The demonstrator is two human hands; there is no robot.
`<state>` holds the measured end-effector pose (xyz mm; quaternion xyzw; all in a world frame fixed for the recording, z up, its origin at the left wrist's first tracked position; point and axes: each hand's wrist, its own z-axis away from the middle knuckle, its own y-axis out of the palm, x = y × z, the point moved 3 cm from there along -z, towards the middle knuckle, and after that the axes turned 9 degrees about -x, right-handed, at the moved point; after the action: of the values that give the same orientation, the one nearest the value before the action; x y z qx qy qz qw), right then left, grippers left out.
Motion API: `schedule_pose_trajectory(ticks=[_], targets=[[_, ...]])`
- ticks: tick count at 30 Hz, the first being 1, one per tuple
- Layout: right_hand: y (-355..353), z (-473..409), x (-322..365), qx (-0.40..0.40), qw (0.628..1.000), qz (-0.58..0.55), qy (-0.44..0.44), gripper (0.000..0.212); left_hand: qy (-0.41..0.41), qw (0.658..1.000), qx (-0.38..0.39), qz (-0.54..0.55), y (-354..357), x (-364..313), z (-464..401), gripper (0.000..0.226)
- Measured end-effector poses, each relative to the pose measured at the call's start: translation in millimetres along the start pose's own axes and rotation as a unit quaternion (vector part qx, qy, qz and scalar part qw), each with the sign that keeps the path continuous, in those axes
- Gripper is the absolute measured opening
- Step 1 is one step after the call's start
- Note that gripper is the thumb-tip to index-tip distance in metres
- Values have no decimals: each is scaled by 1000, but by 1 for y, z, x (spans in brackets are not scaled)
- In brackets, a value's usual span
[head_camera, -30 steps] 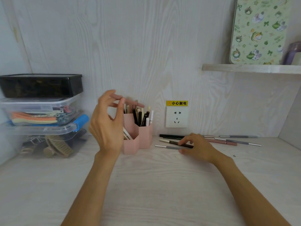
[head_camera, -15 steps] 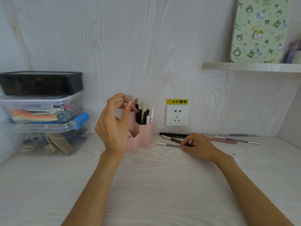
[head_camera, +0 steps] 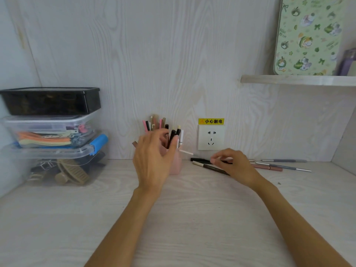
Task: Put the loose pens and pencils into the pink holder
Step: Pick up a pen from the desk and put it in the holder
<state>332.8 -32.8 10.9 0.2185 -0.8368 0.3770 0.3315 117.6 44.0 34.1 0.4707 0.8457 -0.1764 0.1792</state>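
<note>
The pink holder [head_camera: 176, 165] stands against the back wall, full of upright pens and mostly hidden by my left hand [head_camera: 154, 158]. That hand hovers right in front of it with fingers apart and nothing visibly in them. A brown pen end [head_camera: 135, 143] pokes out just left of the hand. My right hand [head_camera: 236, 165] pinches a thin pen whose pale tip [head_camera: 185, 152] points at the holder, lifted off the desk. Under it lie a dark brown pen [head_camera: 209, 167] and a black pen [head_camera: 200, 160]. A pink pen [head_camera: 269, 167] and two grey pens [head_camera: 289, 167] lie further right.
Stacked plastic boxes [head_camera: 55, 143] with a black box on top fill the left corner. A wall socket [head_camera: 211, 137] with a yellow label sits behind the pens. A shelf [head_camera: 296, 80] at upper right carries a green patterned tin. The desk [head_camera: 192, 218] is bare wood in front.
My left hand has dropped from above the holder to in front of it and let go of the pinkish pen. My right hand has picked a pale-tipped pen off the desk.
</note>
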Motion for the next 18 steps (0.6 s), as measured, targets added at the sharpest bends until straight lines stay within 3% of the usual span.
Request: schedule_pose_trajectory(ticks=[2,4,8,13,16,18], targets=[[5,2,16,-4,994,-111,9,10,-68,994,59,59,6,-7,8,38],[14,6,27,1,984,-176,13,7,-114,977,89,158,12,-14,12,29],[27,10,36,26,977,-212,21,14,-162,936,5,313,-3,-19,-6,7],[19,4,4,-1,996,81,23,33,-133,941,-183,250,-51,21,-21,42],[17,7,-17,37,964,262,19,39,-101,962,-196,160,-59,37,-20,37],[15,7,-23,46,965,254,40,37,-79,977,-170,100,-54,38,-17,33]])
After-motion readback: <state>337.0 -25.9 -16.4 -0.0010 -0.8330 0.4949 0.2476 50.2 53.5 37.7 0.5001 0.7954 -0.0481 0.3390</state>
